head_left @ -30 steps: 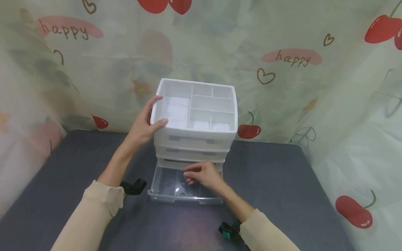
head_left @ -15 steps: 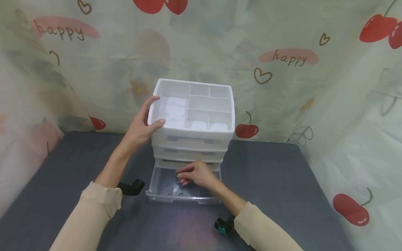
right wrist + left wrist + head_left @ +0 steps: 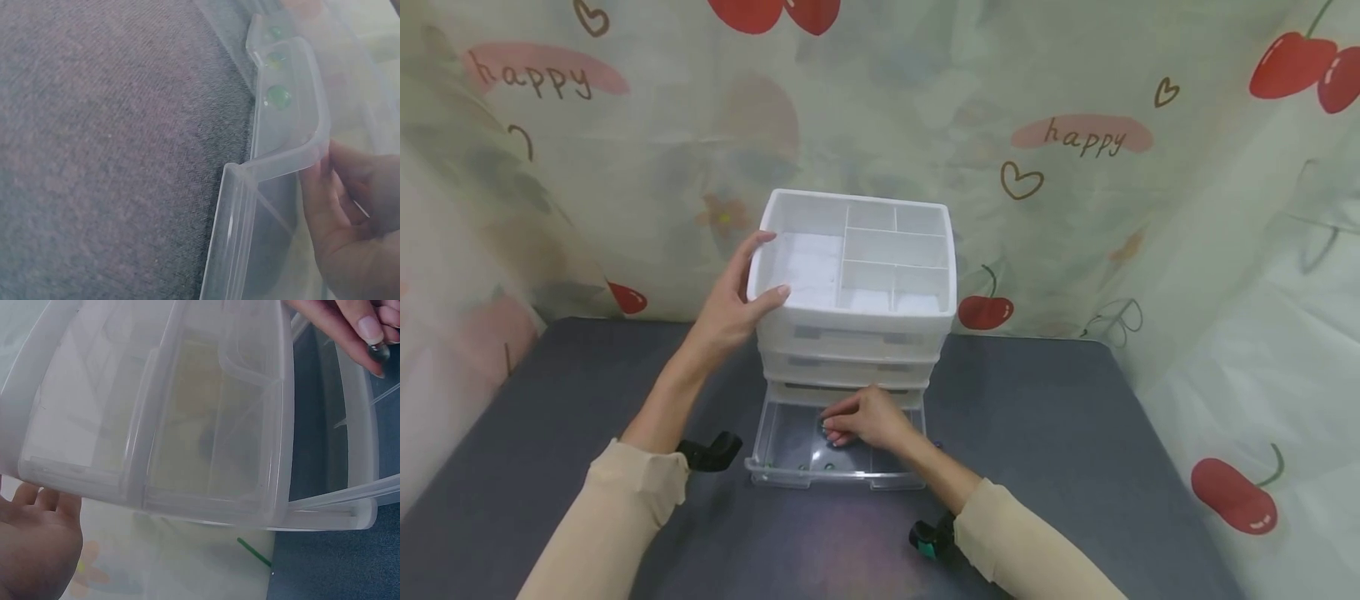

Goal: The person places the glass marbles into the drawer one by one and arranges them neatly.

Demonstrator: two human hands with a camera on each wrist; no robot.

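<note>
Three green marbles (image 3: 278, 96) are lying in the front of the clear drawer (image 3: 786, 433), nearer us than the right hand (image 3: 872, 418), which we are seeing pinching a dark glassy ball (image 3: 378, 352). Farther left, the left hand (image 3: 727, 312) is gripping the white organizer (image 3: 857, 313) by its edge.

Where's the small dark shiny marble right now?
Top right of the left wrist view: the marble is pinched in the bare right hand, over the pulled-out clear plastic drawer in the head view.
</note>
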